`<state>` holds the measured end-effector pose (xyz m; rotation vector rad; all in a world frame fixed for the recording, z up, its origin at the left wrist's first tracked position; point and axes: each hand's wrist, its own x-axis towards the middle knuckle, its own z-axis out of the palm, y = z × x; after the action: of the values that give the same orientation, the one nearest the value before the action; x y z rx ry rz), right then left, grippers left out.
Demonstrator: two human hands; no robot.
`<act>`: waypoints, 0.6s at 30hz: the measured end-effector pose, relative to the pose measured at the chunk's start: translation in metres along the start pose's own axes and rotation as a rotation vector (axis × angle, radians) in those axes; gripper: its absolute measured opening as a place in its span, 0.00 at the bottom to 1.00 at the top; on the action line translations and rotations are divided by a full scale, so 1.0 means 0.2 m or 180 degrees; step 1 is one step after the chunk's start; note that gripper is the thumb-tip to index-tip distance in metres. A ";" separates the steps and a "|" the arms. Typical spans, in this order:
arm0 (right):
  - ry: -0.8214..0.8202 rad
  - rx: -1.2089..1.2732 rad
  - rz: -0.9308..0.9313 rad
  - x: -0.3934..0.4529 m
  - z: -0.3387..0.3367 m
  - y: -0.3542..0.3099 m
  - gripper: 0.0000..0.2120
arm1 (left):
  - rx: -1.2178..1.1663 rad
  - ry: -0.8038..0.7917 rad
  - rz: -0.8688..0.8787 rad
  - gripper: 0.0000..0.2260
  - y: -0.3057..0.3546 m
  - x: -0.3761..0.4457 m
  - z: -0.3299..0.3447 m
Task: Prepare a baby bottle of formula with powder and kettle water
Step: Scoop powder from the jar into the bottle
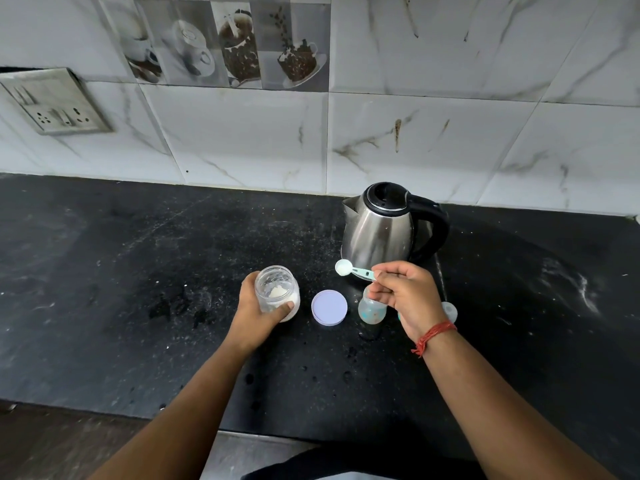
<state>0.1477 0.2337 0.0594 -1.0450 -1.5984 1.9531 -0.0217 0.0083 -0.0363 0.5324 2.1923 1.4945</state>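
Left hand (256,311): wrapped around the powder jar (277,293), fingers closed on its lower wall, jar tilted a little toward 1 o'clock.
Right hand (403,296): pinched shut on the teal handle of the scoop (353,270), bowl pointing to 9 o'clock, seemingly holding white powder.
Baby bottle (371,309): upright on the counter, directly below the right hand, partly hidden by it.
Jar lid (329,308): flat between jar and bottle.
Kettle (388,227): at 12 o'clock from the bottle, handle toward 3 o'clock.
Handling: bottle likely light and easy to tip; best steadied at mid-body. Kettle likely heavy if full; handle only.
Counter (138,271): black stone, dusty, wet spots, possibly slippery.
Room: marble-look wall tiles (415,140), socket plate (55,102) at 10 o'clock.
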 end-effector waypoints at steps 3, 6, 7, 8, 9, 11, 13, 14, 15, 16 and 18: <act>0.0025 0.0040 -0.0026 0.00 -0.03 0.00 0.05 | 0.0096 0.0237 0.0056 0.48 0.03 -0.02 0.00; 0.0042 0.0113 -0.0056 0.00 -0.05 -0.02 0.05 | 0.0377 0.0540 0.0673 0.42 0.13 -0.04 0.02; 0.0055 0.0148 -0.0064 0.00 -0.06 -0.02 0.05 | 0.0514 0.0566 0.0955 0.39 0.17 -0.04 0.03; 0.0074 0.0182 -0.0070 0.00 -0.07 -0.03 0.05 | 0.0685 0.0561 0.1236 0.36 0.22 -0.04 0.04; 0.0096 0.0213 -0.0070 0.00 -0.08 -0.04 0.05 | 0.0849 0.0535 0.1481 0.34 0.26 -0.04 0.06; 0.0139 0.0246 -0.0063 0.00 -0.11 -0.04 0.06 | 0.1009 0.0430 0.1757 0.32 0.32 -0.03 0.10; 0.0173 0.0227 -0.0063 0.00 -0.15 -0.04 0.05 | 0.1050 0.0294 0.1853 0.32 0.36 -0.01 0.16; 0.0192 0.0203 -0.0061 0.01 -0.16 -0.03 0.05 | 0.1069 0.0230 0.1864 0.32 0.37 0.00 0.19; 0.0217 0.0189 -0.0058 0.01 -0.18 -0.03 0.05 | 0.1080 0.0158 0.1873 0.32 0.38 0.01 0.22; 0.0241 0.0194 -0.0060 0.01 -0.20 -0.02 0.05 | 0.1079 0.0081 0.1884 0.32 0.38 0.01 0.24; 0.0285 0.0241 -0.0061 0.01 -0.24 -0.01 0.05 | 0.1072 -0.0057 0.1902 0.32 0.39 0.02 0.29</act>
<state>0.1822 0.2675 0.0584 -1.0675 -1.4702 1.9111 0.0124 0.0828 0.0162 1.4046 2.4056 1.3609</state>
